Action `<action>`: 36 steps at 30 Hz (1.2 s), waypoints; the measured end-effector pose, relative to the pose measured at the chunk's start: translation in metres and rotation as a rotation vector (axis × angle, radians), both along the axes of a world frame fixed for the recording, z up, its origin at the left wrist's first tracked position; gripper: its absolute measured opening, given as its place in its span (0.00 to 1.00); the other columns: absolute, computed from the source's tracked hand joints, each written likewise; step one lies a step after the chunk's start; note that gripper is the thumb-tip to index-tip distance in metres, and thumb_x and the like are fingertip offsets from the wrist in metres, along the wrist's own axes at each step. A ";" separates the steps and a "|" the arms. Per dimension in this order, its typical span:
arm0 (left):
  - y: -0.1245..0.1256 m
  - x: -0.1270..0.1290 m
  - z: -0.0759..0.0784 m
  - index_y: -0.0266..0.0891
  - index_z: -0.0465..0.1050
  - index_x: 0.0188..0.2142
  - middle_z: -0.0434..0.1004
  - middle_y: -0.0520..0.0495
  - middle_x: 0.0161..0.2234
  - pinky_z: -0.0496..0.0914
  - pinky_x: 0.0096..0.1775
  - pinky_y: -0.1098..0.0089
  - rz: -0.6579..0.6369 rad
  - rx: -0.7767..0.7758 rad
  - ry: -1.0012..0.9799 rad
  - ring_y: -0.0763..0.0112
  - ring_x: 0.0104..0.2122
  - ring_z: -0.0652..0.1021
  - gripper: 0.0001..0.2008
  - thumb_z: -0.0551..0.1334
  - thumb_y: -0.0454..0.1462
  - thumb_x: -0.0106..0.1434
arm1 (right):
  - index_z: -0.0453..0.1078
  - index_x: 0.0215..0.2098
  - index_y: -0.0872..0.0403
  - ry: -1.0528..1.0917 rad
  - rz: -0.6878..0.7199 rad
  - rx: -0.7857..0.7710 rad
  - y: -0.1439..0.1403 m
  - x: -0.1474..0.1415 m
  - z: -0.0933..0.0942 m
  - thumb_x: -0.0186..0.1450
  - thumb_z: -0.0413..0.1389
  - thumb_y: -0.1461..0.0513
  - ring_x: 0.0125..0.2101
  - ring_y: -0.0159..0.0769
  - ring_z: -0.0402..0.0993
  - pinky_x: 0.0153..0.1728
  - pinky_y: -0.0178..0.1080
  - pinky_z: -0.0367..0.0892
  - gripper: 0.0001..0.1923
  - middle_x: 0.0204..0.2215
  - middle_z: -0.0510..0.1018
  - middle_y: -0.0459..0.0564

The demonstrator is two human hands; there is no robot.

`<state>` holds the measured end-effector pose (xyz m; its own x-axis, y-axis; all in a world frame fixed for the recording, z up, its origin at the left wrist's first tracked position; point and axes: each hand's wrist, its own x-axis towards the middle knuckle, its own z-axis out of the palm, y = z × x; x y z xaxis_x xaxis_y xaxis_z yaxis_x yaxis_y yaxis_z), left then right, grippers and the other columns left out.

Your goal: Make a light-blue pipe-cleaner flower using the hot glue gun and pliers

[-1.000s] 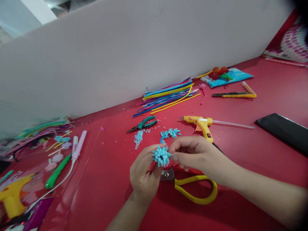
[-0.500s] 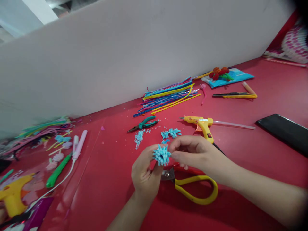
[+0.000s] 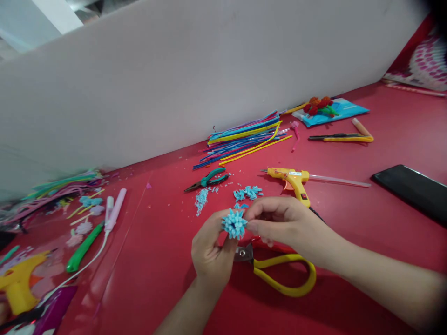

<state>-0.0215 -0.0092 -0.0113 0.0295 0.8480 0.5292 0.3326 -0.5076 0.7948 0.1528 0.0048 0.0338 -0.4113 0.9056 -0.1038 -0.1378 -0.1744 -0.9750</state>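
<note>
Left hand [image 3: 209, 253] is pinching the mostly built blue pom flower [image 3: 234, 224], right hand [image 3: 279, 222] is nipping its edge closed-fingered, loose blue petals [image 3: 247, 192] are waiting unattached.

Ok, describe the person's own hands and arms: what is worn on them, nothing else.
Both are bare. The left hand and right hand show no gloves, rings or watch, and both forearms are uncovered to the picture's edge, with no sleeve or bracelet in view. Nails look short and unpainted.
</note>
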 end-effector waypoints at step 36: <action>-0.001 0.002 0.000 0.48 0.79 0.39 0.81 0.53 0.34 0.71 0.39 0.74 0.019 -0.051 -0.027 0.71 0.34 0.79 0.14 0.64 0.28 0.58 | 0.71 0.30 0.54 -0.012 0.003 0.023 0.001 0.000 -0.006 0.60 0.59 0.60 0.21 0.24 0.64 0.23 0.29 0.63 0.05 0.22 0.69 0.40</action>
